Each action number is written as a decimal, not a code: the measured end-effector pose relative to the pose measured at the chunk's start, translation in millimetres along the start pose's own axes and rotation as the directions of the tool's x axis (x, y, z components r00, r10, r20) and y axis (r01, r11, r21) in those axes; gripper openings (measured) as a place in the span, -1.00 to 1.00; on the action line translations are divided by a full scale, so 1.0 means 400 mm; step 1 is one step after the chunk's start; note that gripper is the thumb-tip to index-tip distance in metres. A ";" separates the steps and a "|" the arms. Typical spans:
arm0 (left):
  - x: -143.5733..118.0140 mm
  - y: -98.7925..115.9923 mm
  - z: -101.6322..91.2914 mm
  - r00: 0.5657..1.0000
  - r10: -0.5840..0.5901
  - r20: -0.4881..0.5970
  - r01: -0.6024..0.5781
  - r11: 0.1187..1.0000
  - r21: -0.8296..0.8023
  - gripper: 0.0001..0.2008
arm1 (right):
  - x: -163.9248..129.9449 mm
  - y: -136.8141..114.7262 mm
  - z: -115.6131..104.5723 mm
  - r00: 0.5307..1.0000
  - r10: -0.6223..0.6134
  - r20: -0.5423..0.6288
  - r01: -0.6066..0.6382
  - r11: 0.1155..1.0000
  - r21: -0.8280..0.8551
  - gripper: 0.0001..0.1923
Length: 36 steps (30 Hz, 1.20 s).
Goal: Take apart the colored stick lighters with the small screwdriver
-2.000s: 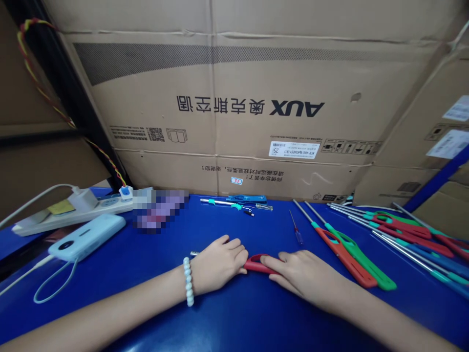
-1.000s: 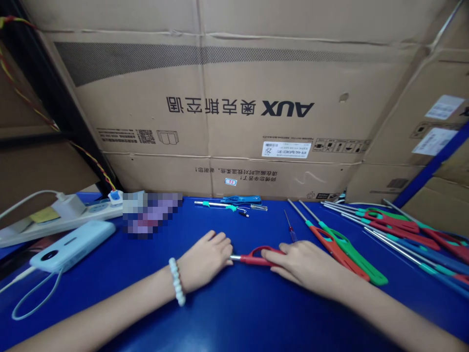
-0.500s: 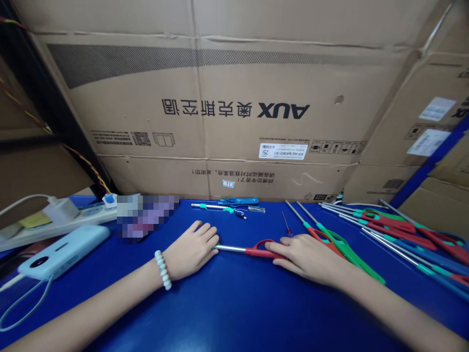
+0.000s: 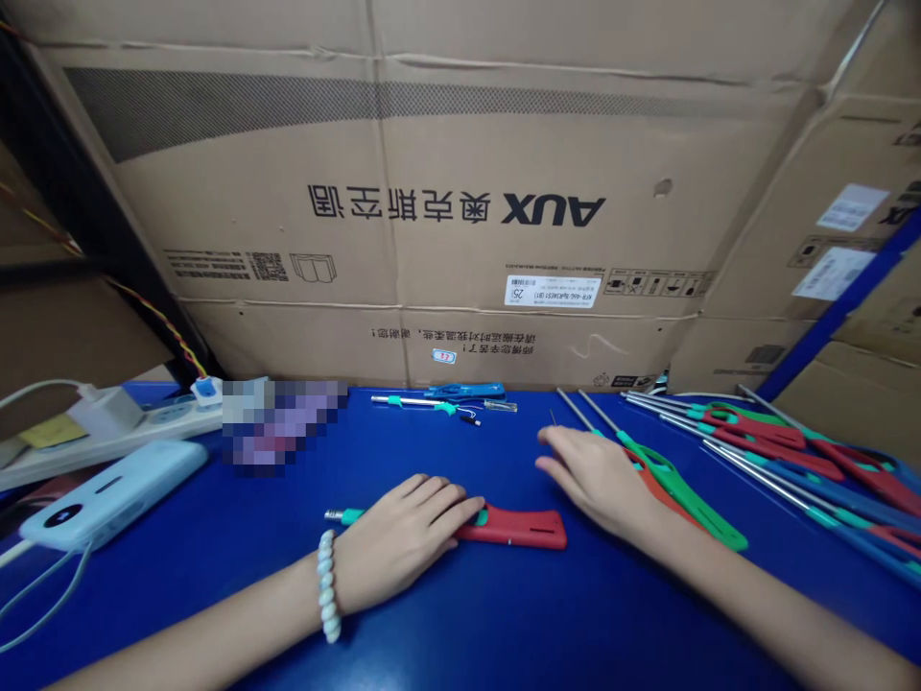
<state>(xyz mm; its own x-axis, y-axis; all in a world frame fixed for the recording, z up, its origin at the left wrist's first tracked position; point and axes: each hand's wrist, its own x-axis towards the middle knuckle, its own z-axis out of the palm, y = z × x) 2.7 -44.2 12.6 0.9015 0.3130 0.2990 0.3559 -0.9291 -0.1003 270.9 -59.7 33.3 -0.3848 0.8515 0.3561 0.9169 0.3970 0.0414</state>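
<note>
A red gas lighter point(image 4: 524, 529) with a metal tube lies across the blue table, its nozzle end towards the left. My left hand point(image 4: 403, 537), wearing a beaded bracelet point(image 4: 327, 585), is closed over the lighter's middle. My right hand point(image 4: 597, 480) is farther back, its fingers curled down at the spot of a small screwdriver point(image 4: 553, 416). Only the thin shaft shows above the fingers; the handle is covered. Orange point(image 4: 666, 496) and green lighters point(image 4: 683, 494) lie beneath and beside the right wrist.
Several lighters point(image 4: 784, 456) are spread at the right. By the cardboard wall point(image 4: 446, 115) lie a blue casing point(image 4: 467, 392), a metal tube point(image 4: 410, 401), a clear fuel tank point(image 4: 500, 406) and a black igniter point(image 4: 471, 420). A power bank point(image 4: 122, 494) and power strip point(image 4: 173, 419) sit left.
The red lighter has moved left and nearer me, and its green-collared nozzle now shows. My left hand has shifted onto its middle. My right hand has left its handle and gone to the screwdriver.
</note>
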 end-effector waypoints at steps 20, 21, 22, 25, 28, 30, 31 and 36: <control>-0.010 -0.013 -0.002 0.999 0.039 0.031 -0.038 0.998 -0.043 -0.71 | -0.010 -0.025 -0.082 0.951 0.288 -0.114 -0.033 0.459 0.888 -0.84; -0.010 -0.013 -0.003 0.998 0.044 0.037 -0.042 0.998 -0.040 -0.71 | -0.016 -0.040 -0.077 0.964 0.245 -0.103 -0.016 0.442 0.897 -0.85; -0.010 -0.013 -0.004 0.998 0.047 0.045 -0.045 0.998 -0.038 -0.71 | -0.021 -0.052 -0.073 0.976 0.198 -0.094 -0.004 0.446 0.895 -0.85; -0.009 -0.013 -0.008 0.997 0.056 0.044 -0.055 0.998 -0.039 -0.72 | -0.034 -0.072 -0.064 0.987 0.126 -0.103 0.027 0.496 0.868 -0.85; -0.007 -0.013 -0.010 0.998 0.062 0.028 -0.061 0.997 -0.040 -0.72 | -0.039 -0.076 -0.066 0.985 0.124 -0.120 0.045 0.490 0.871 -0.86; -0.008 -0.013 -0.008 0.998 0.066 0.018 -0.066 0.997 -0.026 -0.72 | -0.039 -0.077 -0.068 0.985 0.123 -0.122 0.047 0.484 0.874 -0.86; -0.008 -0.013 -0.006 0.997 0.070 0.013 -0.069 0.997 -0.017 -0.72 | -0.038 -0.078 -0.069 0.985 0.121 -0.123 0.049 0.486 0.873 -0.87; -0.012 -0.009 0.004 0.995 0.101 0.022 -0.102 0.994 0.035 -0.71 | -0.037 -0.083 -0.068 0.986 0.111 -0.128 0.051 0.529 0.847 -0.87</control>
<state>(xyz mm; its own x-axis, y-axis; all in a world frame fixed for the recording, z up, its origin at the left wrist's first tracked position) -2.6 -42.2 10.0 0.9380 0.2221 0.2660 0.2709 -0.9486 -0.1634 249.0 -94.6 52.1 -0.2641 0.8392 0.4755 0.3750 0.5435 -0.7510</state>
